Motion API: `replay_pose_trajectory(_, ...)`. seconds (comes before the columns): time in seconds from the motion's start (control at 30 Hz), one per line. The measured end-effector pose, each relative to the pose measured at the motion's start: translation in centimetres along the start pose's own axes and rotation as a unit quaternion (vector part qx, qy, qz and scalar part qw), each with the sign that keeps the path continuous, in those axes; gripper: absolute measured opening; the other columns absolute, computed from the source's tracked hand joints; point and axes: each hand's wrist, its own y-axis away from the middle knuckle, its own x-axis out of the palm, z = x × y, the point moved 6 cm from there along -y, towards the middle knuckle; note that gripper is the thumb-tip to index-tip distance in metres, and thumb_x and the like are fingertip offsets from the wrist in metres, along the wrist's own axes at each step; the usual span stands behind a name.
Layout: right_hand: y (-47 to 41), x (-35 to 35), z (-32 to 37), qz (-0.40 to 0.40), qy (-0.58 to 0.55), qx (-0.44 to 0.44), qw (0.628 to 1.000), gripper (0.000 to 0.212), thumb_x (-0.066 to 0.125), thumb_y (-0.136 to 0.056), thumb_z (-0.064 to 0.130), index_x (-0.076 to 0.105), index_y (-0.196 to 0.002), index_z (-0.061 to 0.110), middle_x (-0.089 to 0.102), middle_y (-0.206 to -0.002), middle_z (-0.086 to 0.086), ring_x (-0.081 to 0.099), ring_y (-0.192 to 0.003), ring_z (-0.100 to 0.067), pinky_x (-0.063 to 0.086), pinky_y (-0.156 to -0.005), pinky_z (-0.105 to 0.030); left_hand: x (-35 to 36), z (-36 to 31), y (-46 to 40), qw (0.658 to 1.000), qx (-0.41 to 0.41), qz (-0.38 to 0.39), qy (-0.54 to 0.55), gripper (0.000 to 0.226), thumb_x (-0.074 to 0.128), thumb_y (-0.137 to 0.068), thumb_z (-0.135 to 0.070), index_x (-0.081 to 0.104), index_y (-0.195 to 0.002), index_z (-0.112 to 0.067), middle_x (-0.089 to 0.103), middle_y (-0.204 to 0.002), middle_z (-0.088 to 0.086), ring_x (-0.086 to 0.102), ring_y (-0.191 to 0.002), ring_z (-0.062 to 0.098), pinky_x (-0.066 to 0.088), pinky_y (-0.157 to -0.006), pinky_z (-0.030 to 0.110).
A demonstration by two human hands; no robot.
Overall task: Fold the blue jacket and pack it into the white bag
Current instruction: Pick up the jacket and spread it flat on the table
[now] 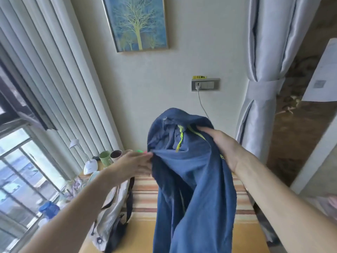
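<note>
1. Nearest us, the blue jacket hangs unfolded over the striped table; its hem runs off the frame bottom.
2. The white bag lies just left of it, opening not visible.
3. Left hand pinches a side edge; right hand clutches fabric near the collar.
4. Risk, we judge: swinging cloth could topple the mugs behind, or the light pinch could slip.
5. Sleeves are indistinguishable in the bunched cloth.
</note>
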Motion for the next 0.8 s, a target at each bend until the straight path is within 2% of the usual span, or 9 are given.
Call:
replay_pose_trajectory(0.07,-1.1,-1.0,-0.2,0.003,-0.001,0.007,1.000,0.037,0.074,-0.086,0.040,0.080,-0.111,0.013,0.076,-0.117,-0.010,0.072,-0.109,-0.023,0.049,-0.106,-0.036,-1.9,-1.9,-0.8,0.988,0.035,-0.112,0.103,0.046,0.059,-0.097,-0.045,0.066,-0.122,-0.008,0.076,-0.112,0.013,0.072,-0.106,0.027,0.046,-0.108,0.048)
replay_pose_trajectory(0.17,-1.8,-1.4,0.0,0.005,-0.039,0.020,0.999,0.057,0.085,-0.070,0.047,0.078,-0.117,0.016,0.073,-0.125,-0.009,0.069,-0.118,-0.024,0.038,-0.116,-0.039,-1.3,-1.1,-1.9,0.978,0.003,-0.197,0.068,0.083,0.068,-0.064,-0.083,0.069,-0.115,-0.018,0.069,-0.121,0.009,0.064,-0.113,0.023,0.043,-0.108,0.042)
replay_pose_trajectory(0.27,-1.8,-1.3,1.5,0.051,-0.010,0.003,0.999,0.067,0.059,-0.072,0.075,0.067,-0.120,0.029,0.078,-0.111,0.012,0.070,-0.104,0.001,0.036,-0.110,-0.028,4.2,2.1,-3.4,0.995,-0.062,-0.021,0.072,0.098,0.073,-0.050,-0.087,0.073,-0.120,-0.018,0.073,-0.123,0.012,0.069,-0.113,0.024,0.048,-0.108,0.042)
replay_pose_trajectory(0.33,-1.4,-1.7,1.7,0.069,0.000,-0.014,0.998,0.089,0.068,-0.060,0.081,0.064,-0.132,0.028,0.068,-0.134,0.003,0.064,-0.122,-0.010,0.040,-0.107,-0.029,7.2,3.6,-3.8,0.990,-0.079,0.090,0.077,0.097,0.075,-0.055,-0.079,0.072,-0.120,-0.007,0.073,-0.122,0.016,0.069,-0.107,0.024,0.052,-0.102,0.038)
replay_pose_trajectory(0.4,-2.2,-2.6,1.9,-0.008,-0.031,-0.011,0.999,0.077,0.092,-0.050,0.058,0.079,-0.115,0.018,0.072,-0.127,-0.007,0.070,-0.113,-0.020,0.046,-0.102,-0.034,8.5,4.3,-4.0,0.978,-0.070,0.181,0.074,0.088,0.074,-0.061,-0.078,0.075,-0.115,-0.008,0.071,-0.116,0.019,0.065,-0.098,0.030,0.051,-0.094,0.038)
replay_pose_trajectory(0.47,-2.3,-2.7,1.9,0.011,-0.072,-0.006,0.997,0.056,0.084,-0.068,0.048,0.079,-0.114,0.016,0.073,-0.126,-0.008,0.068,-0.118,-0.024,0.044,-0.109,-0.037,9.3,3.7,-3.2,0.958,-0.070,0.262,0.090,0.080,0.067,-0.069,-0.079,0.074,-0.113,-0.012,0.071,-0.096,0.012,0.064,-0.076,0.023,0.050,-0.075,0.033)
replay_pose_trajectory(0.6,-2.5,-2.0,2.1,-0.002,-0.079,-0.023,0.997,0.037,0.070,-0.080,0.046,0.083,-0.101,0.019,0.076,-0.119,-0.005,0.072,-0.108,-0.019,0.051,-0.099,-0.031,11.3,2.6,-2.8,0.958,-0.057,0.276,0.049,0.080,0.066,-0.072,-0.070,0.063,-0.135,-0.020,0.073,-0.120,-0.009,0.067,-0.108,0.008,0.047,-0.103,0.035)
replay_pose_trajectory(0.7,-3.6,-0.7,1.8,-0.016,-0.047,-0.025,0.998,0.036,0.059,-0.095,0.043,0.086,-0.086,0.020,0.080,-0.100,-0.003,0.077,-0.084,-0.015,0.060,-0.071,-0.023,12.3,2.1,-2.3,0.957,0.050,0.280,0.049,0.040,0.078,-0.072,-0.039,0.082,-0.095,-0.006,0.078,-0.076,-0.007,0.073,-0.070,0.005,0.057,-0.071,0.023)
replay_pose_trajectory(0.8,-3.5,-1.2,2.6,-0.058,-0.027,-0.033,0.997,0.041,0.053,-0.099,0.047,0.084,-0.096,0.019,0.079,-0.105,-0.006,0.076,-0.088,-0.020,0.058,-0.082,-0.030,11.7,1.4,-3.9,0.951,0.001,0.258,0.171,0.022,0.069,-0.081,-0.021,0.083,-0.067,-0.013,0.078,-0.073,0.000,0.074,-0.065,0.012,0.058,-0.060,0.023)
